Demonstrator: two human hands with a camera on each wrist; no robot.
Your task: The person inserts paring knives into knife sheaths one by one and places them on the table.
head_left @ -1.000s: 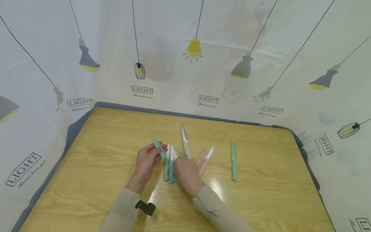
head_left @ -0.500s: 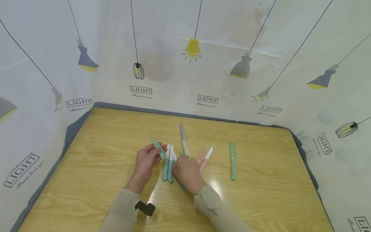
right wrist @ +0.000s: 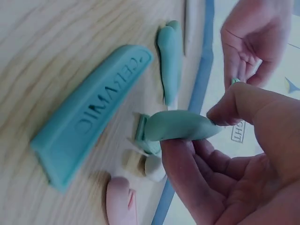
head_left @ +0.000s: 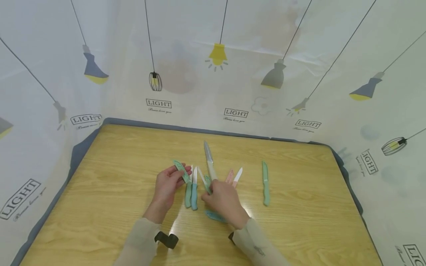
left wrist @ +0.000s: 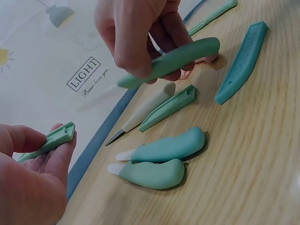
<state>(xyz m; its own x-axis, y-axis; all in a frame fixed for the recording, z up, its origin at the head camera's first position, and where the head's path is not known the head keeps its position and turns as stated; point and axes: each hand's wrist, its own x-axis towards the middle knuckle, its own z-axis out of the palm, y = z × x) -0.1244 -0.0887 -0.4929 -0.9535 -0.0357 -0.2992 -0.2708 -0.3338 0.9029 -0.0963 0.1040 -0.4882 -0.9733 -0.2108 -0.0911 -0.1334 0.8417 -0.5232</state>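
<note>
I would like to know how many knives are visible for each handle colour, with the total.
Green handles: 3 (held green knife, leftmost green knife, far-right green knife)
Blue handle: 1 (blue knife)
Pink handle: 1 (pink knife)
Cream handle: 1 (cream knife)
Total: 6 knives

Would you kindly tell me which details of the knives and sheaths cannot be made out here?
- Head view: most of the pink knife's handle, hidden by the right hand.
- Head view: markings on the green sheath in the left hand, too small to read.
- Left wrist view: the blade of the green knife held in the right hand, blurred against the wall.
- Right wrist view: the pink knife's blade, cut off by the bottom edge.
</note>
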